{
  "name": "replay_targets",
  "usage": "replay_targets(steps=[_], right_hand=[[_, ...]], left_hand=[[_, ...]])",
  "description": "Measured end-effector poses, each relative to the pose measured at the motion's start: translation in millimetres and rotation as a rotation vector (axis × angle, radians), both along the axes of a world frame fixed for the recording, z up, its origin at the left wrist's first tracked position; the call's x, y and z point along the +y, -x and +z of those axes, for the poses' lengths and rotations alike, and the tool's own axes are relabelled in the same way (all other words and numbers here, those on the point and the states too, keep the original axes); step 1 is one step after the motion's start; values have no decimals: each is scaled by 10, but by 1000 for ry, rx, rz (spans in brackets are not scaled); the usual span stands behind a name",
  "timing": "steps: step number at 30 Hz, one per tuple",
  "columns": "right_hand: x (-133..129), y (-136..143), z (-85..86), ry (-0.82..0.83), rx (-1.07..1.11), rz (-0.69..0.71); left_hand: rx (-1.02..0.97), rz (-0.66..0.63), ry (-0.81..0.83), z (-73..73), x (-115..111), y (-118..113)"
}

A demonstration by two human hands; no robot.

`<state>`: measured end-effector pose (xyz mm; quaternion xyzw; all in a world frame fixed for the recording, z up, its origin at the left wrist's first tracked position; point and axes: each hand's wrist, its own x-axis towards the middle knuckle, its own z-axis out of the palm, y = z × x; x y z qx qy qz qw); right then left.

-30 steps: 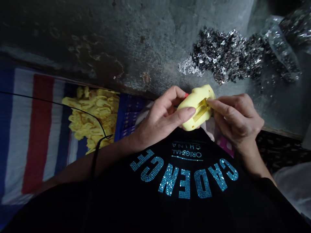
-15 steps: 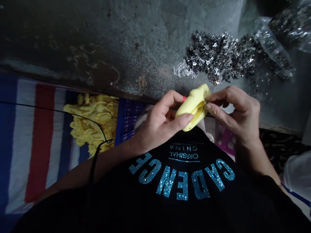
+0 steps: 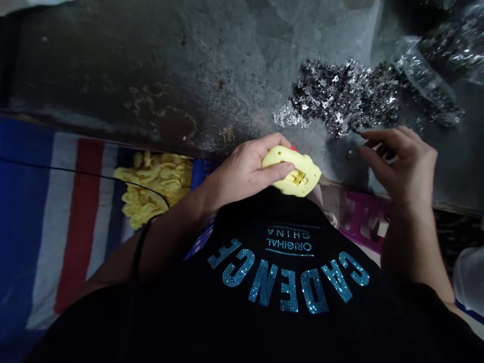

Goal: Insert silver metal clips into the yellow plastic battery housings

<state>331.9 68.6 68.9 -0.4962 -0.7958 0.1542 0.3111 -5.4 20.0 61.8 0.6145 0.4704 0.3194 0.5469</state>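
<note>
My left hand (image 3: 245, 169) is closed round a yellow plastic shell (image 3: 304, 169), its thumb lying across the slotted recess. The shell's hollow inner side faces up, with small holes near its rim. Away from the shell, my right hand (image 3: 403, 161) hovers over the metal table, thumb and forefinger a little apart with nothing visible between them. Just left of those fingertips lies a tiny shiny piece (image 3: 350, 153). Behind them spreads a heap of small stamped metal clips (image 3: 340, 96).
Clear plastic bags (image 3: 431, 75) with more metal pieces lie at the right of the worn metal table (image 3: 242, 65). Below its edge at left, a pile of yellow shells (image 3: 157, 186) rests by striped cloth (image 3: 75, 217). A purple plastic stool (image 3: 365, 219) stands under the edge.
My right hand has left the shell and moved right, to the table beside the clips. The shell has turned in my left hand, so its inner side faces up more.
</note>
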Motion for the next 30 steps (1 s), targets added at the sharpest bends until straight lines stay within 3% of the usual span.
replay_targets(steps=[2,5,7,11,14,16,20,22,25,26,28,30], right_hand=[[-79,206,80,198,119,165],[-205,520,111,701,376,409],[-271,642,59,922,599,370],[-394,750,-110,1073,987,150],[-503,890,-229,1094,1160,65],[-576,1016,-282,1093,1203,74],[-681,1050,-268,1014,1024,222],[-690,852,-215,764,741,231],[-627,381,-172,196,268,2],[-587,228,-184,73,147,-93],[-491,-1,-250,-38,-26,-194],[-393,-101,-352,-48,-129,-201]], left_hand=[[89,-150,-19,126,141,1],[76,-237,-25,227,290,-32],[-29,-174,2,204,317,-37],[-251,89,-16,4,187,16],[-337,55,-109,-170,-38,10],[-342,46,-66,-245,-207,-40],[-283,281,36,-256,-411,-94],[-284,328,60,-230,-411,-42],[-293,294,87,-203,-346,64],[-294,273,110,-195,-325,84],[-303,260,172,-176,-304,84],[-321,274,201,-158,-310,45]])
